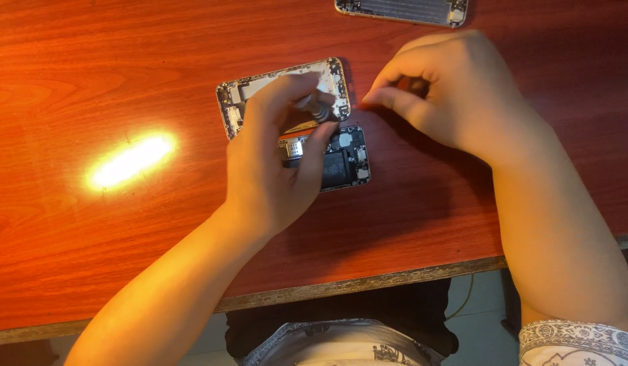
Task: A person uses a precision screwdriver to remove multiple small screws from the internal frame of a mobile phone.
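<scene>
Fingers of our left hand (277, 163) pinch a small grey screwdriver (319, 110), its tip down on the opened phone (287, 108) lying on the red wooden table (90, 81). The phone sits directly under this grip, partly hidden by it. Our right hand (439, 91) rests just beside the phone's right edge, thumb and forefinger pressed together; we cannot tell whether they hold anything. Another phone shell (402, 10) lies well apart at the table's far edge.

A second phone housing (402, 11) lies at the far edge of the reddish wooden table (90, 81), beside a bright glare patch (131, 161).
</scene>
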